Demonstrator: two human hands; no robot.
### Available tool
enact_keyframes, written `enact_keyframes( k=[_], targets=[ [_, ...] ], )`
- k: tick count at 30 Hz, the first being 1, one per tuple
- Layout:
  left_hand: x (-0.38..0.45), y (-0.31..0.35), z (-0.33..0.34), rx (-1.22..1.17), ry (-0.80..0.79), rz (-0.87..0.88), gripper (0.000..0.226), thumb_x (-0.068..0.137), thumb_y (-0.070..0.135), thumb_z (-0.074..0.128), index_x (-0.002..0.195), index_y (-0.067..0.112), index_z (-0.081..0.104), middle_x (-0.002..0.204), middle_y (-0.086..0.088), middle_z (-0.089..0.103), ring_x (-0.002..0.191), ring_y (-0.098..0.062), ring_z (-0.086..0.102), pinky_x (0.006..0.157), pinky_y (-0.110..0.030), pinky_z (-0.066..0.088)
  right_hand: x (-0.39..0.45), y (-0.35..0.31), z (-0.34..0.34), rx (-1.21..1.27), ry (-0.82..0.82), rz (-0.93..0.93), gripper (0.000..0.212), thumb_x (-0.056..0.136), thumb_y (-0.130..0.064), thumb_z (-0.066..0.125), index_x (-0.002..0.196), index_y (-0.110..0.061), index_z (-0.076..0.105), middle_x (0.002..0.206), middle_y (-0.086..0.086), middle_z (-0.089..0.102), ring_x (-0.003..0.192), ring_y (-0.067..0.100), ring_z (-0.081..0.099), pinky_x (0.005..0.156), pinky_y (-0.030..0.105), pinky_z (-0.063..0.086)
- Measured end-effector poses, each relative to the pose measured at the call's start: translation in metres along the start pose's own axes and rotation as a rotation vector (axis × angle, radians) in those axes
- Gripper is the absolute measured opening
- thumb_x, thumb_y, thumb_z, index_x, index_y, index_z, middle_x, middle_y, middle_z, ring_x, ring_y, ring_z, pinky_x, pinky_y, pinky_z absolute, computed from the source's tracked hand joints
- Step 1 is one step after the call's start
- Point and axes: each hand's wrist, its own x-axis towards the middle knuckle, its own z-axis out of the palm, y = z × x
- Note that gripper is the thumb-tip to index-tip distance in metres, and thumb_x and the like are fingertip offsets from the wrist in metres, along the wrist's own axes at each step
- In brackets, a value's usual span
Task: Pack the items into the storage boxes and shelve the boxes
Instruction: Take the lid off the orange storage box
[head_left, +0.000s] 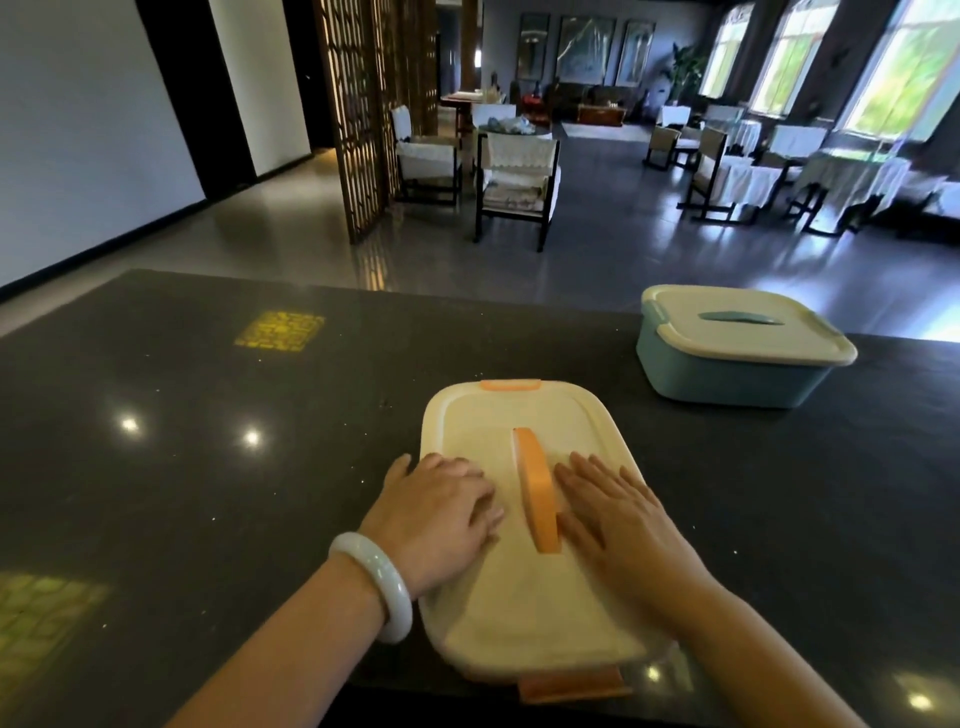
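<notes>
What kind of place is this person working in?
Probably a restaurant or tea-house lounge: behind the dark polished counter stand cloth-covered tables, cushioned chairs, and a carved wooden lattice screen. Both hands press on an orange-handled storage box.

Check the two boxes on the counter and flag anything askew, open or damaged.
Nothing stands out. The cream box with orange handle sits flat with its lid on, left hand and right hand pressing flat on it. The blue box at the back right is lidded too.
</notes>
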Motion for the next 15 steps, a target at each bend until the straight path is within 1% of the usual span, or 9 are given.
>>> enact_keyframes(
  k=[1, 2, 4, 5, 7, 9, 10, 13, 15],
  targets=[
    [0.005, 0.0, -0.003, 0.0, 0.059, -0.01, 0.041, 0.094, 0.054, 0.036, 0.127, 0.037, 0.051, 0.135, 0.013, 0.045, 0.131, -0.013, 0.037, 0.113, -0.047, 0.02, -0.008, -0.003, 0.001, -0.025, -0.005, 0.003, 0.062, 0.093, -0.062, 0.018, 0.148, -0.039, 0.003, 0.155, -0.017, -0.003, 0.138, -0.003, -0.011, 0.113, 0.027, -0.011],
    [0.012, 0.0, -0.004, -0.001, 0.087, -0.033, 0.044, 0.094, 0.054, 0.035, 0.132, 0.036, 0.047, 0.141, 0.009, 0.04, 0.135, -0.016, 0.033, 0.114, -0.049, 0.018, -0.015, -0.006, 0.001, -0.055, -0.016, 0.006, 0.063, 0.092, -0.064, 0.016, 0.148, -0.04, 0.0, 0.154, -0.018, -0.007, 0.138, -0.002, -0.013, 0.112, 0.027, -0.012],
    [0.029, -0.005, -0.002, -0.008, 0.035, -0.115, 0.059, 0.095, 0.057, 0.031, 0.149, 0.034, 0.022, 0.159, 0.007, 0.009, 0.147, -0.023, 0.006, 0.117, -0.055, 0.008, -0.024, -0.011, 0.001, -0.11, -0.05, 0.008, 0.064, 0.09, -0.066, 0.013, 0.147, -0.041, -0.002, 0.152, -0.019, -0.011, 0.139, 0.0, -0.013, 0.112, 0.028, -0.013],
    [0.038, -0.007, 0.001, -0.012, -0.017, -0.157, 0.064, 0.095, 0.059, 0.028, 0.152, 0.034, 0.009, 0.16, 0.008, -0.006, 0.147, -0.026, -0.006, 0.117, -0.056, 0.004, -0.024, -0.012, -0.001, -0.125, -0.069, 0.012, 0.065, 0.09, -0.067, 0.015, 0.148, -0.042, 0.0, 0.153, -0.021, -0.009, 0.141, 0.001, -0.01, 0.113, 0.03, -0.011],
    [0.052, -0.011, 0.006, -0.037, -0.097, -0.22, 0.068, 0.095, 0.062, 0.022, 0.152, 0.035, -0.005, 0.159, 0.006, -0.019, 0.146, -0.029, -0.015, 0.117, -0.058, 0.004, -0.016, -0.011, -0.012, -0.069, -0.064, 0.025, 0.059, 0.091, -0.064, 0.028, 0.146, -0.044, 0.019, 0.153, -0.024, 0.01, 0.144, 0.002, 0.006, 0.116, 0.035, 0.0],
    [0.059, -0.013, 0.011, -0.07, -0.126, -0.237, 0.069, 0.094, 0.064, 0.019, 0.151, 0.035, -0.008, 0.159, 0.006, -0.022, 0.146, -0.03, -0.016, 0.116, -0.059, 0.008, 0.001, -0.008, -0.023, 0.067, 0.002, 0.026, 0.046, 0.09, -0.058, 0.043, 0.134, -0.045, 0.042, 0.145, -0.023, 0.034, 0.138, 0.003, 0.024, 0.115, 0.035, 0.014],
    [0.061, -0.013, 0.014, -0.083, -0.121, -0.236, 0.07, 0.093, 0.066, 0.019, 0.151, 0.035, -0.008, 0.159, 0.005, -0.021, 0.146, -0.03, -0.016, 0.116, -0.059, 0.011, 0.012, -0.005, -0.027, 0.117, 0.041, 0.022, 0.043, 0.089, -0.055, 0.048, 0.13, -0.043, 0.046, 0.143, -0.02, 0.039, 0.136, 0.004, 0.027, 0.114, 0.035, 0.019],
    [0.059, -0.015, 0.017, -0.105, -0.102, -0.213, 0.073, 0.091, 0.068, 0.018, 0.15, 0.036, -0.009, 0.159, 0.006, -0.02, 0.146, -0.031, -0.015, 0.115, -0.055, 0.017, 0.059, 0.006, -0.03, 0.228, 0.114, 0.09, 0.058, 0.087, -0.051, 0.057, 0.139, -0.033, 0.04, 0.147, -0.009, 0.036, 0.138, 0.013, 0.026, 0.11, 0.04, 0.028],
    [0.059, -0.017, 0.018, -0.109, -0.092, -0.205, 0.072, 0.092, 0.068, 0.017, 0.15, 0.036, -0.011, 0.159, 0.006, -0.021, 0.146, -0.031, -0.016, 0.115, -0.053, 0.016, 0.094, 0.008, -0.03, 0.238, 0.083, 0.096, 0.063, 0.087, -0.048, 0.06, 0.142, -0.03, 0.036, 0.148, -0.006, 0.037, 0.139, 0.017, 0.028, 0.11, 0.042, 0.029]
  ],
)
